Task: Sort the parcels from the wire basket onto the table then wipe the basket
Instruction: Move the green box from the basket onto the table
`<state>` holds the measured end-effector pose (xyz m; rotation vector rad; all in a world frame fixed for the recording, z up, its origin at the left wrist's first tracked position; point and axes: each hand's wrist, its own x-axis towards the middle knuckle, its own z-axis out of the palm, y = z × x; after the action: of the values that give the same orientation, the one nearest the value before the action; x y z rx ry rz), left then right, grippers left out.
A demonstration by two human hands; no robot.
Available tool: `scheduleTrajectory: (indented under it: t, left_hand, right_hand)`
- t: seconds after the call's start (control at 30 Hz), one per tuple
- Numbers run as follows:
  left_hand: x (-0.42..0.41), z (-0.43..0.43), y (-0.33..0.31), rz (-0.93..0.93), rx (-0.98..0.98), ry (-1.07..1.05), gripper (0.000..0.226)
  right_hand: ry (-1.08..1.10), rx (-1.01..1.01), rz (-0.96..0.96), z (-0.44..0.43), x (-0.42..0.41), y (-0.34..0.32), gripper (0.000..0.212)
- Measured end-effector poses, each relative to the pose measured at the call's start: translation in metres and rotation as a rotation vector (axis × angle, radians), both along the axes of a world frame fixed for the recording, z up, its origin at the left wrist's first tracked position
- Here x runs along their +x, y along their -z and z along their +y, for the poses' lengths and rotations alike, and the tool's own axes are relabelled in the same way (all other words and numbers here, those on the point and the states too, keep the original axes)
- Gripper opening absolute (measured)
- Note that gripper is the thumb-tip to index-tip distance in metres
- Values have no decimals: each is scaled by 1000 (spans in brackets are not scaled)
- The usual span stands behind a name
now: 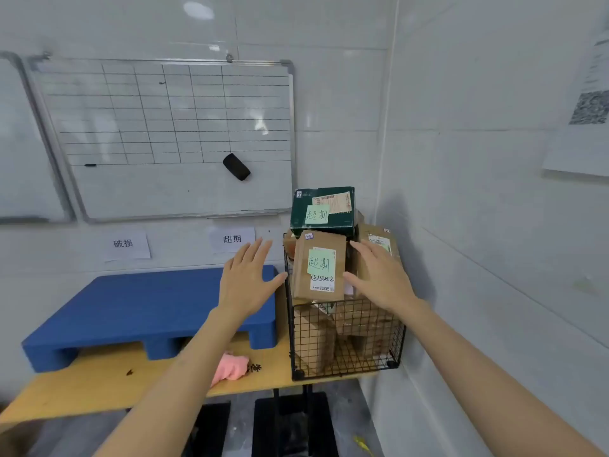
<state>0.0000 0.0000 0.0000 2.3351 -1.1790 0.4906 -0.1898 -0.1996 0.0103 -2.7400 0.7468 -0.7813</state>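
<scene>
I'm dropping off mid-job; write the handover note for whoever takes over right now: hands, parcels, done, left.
Left hand: open, holding nothing, at the left of the upright brown cardboard parcel with a green note.
Right hand: open, at that parcel's right side, no grip closed.
Black wire basket: full, at the right end of the wooden table; a dark green box tops the pile.
Pink cloth: on the table.
Done: nothing sorted.
Left: all parcels out, then wipe the basket.

I find free air above the blue platform (131, 301) left of my left hand (245, 278), while heaped parcels (318, 268) fill the gap between both hands and the side wall (494, 225) crowds my right hand (382, 278).
</scene>
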Motion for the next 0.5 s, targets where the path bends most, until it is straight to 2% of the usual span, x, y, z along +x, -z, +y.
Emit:
scheduleTrajectory:
  t: [0.17, 0.33, 0.5]
  left_hand:
    - [40, -45, 7, 14, 38, 30, 76]
    - [69, -81, 13, 10, 47, 70, 96]
    - [92, -115, 19, 38, 23, 87, 95]
  right_hand:
    - [50, 18, 25, -36, 30, 5, 71]
    - [84, 44, 14, -67, 57, 12, 71]
    - [88, 48, 12, -101, 79, 15, 72]
